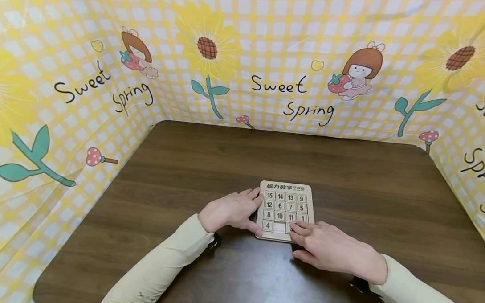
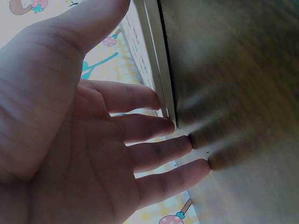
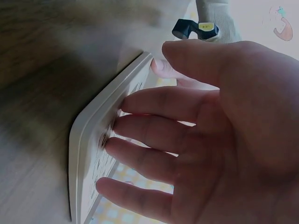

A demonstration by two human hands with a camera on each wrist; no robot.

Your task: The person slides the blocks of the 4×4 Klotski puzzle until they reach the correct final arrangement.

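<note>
A cream number sliding puzzle point(image 1: 288, 187) lies flat on the table, its square tiles bearing black numerals. In the bottom row a gap point(image 1: 279, 227) shows to the right of the 4 tile point(image 1: 267, 226). My left hand point(image 1: 233, 210) is at the puzzle's left side, thumb at the lower left corner; in the left wrist view its fingers point(image 2: 156, 155) extend nearly straight to the edge and tabletop. With extended fingertips, my right hand point(image 1: 328, 246) touches the tiles at the lower right and hides part of them. In the right wrist view its thumb stands apart from the puzzle point(image 3: 84, 135).
The dark wooden table point(image 1: 210, 155) extends around the puzzle on all sides. A yellow checked cloth point(image 1: 266, 32) with flowers and "Sweet Spring" lettering hangs behind and along both sides of the table. Dark bands point(image 1: 359, 284) show under both wrists.
</note>
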